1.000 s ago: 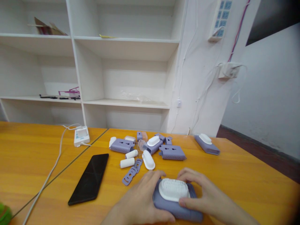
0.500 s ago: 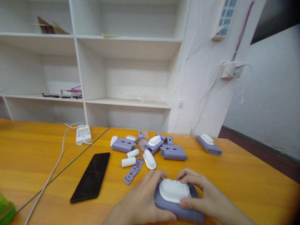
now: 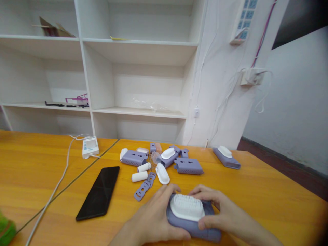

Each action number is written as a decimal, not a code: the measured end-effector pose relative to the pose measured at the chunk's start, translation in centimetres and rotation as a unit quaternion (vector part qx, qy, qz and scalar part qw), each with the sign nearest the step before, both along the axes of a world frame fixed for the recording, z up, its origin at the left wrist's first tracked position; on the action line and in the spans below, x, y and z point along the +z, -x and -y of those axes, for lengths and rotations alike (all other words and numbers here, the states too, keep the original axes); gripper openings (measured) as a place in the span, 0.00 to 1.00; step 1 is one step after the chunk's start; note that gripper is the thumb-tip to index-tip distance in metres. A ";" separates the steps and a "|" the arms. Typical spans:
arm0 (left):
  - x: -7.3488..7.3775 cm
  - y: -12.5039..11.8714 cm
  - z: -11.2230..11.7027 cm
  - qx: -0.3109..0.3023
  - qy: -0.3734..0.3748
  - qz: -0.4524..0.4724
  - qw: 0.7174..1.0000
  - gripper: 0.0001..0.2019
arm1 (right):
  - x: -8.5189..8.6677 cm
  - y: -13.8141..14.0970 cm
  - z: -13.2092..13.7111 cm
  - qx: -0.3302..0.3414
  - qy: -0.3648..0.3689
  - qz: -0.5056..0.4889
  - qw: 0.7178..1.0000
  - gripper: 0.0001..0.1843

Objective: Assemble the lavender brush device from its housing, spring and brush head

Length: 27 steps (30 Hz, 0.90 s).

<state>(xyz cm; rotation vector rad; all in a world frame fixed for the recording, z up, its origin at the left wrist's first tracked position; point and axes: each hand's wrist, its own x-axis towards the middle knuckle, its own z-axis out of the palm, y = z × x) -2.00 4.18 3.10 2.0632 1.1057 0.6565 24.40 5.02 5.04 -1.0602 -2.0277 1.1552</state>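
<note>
On the table in front of me lies a purple-grey plastic box (image 3: 191,230) with a white oval brush (image 3: 188,209) on top, bristles up. My left hand (image 3: 156,215) is wrapped round the box's left end, thumb along the near side and fingers at the far edge. At the brush's right end is my right hand (image 3: 217,208), its thumb against the near edge and its fingers curled behind the far edge. Part of the box's right end is hidden under this hand.
Beyond my hands lie purple holders (image 3: 189,166), white rollers (image 3: 139,176), a loose white brush (image 3: 162,174) and purple slotted strips (image 3: 142,190). Another box with a white top (image 3: 227,158) stands right. Left are a black phone (image 3: 98,193), a power strip (image 3: 90,147) and its cable (image 3: 55,193).
The box and brush appear slightly farther left, along with the whole scene. The right thumb, which overlapped the brush's edge, now sits a little farther right against it. Both hands keep their hold.
</note>
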 end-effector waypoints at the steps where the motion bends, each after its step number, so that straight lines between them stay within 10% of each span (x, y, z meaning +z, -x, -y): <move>1: 0.0 0.0 0.0 0.000 0.000 0.000 1.000 0.43 | 0.2 -0.3 -0.1 0.014 0.022 -0.005 1.000 0.28; 18: -0.4 0.0 0.2 0.002 0.023 0.028 0.999 0.51 | -1.5 -0.8 -1.4 -0.031 0.064 -0.032 0.997 0.24; 27: -1.6 -2.2 -0.1 -0.021 0.015 0.068 0.997 0.57 | -1.7 -1.3 2.4 -0.061 0.039 0.047 0.996 0.48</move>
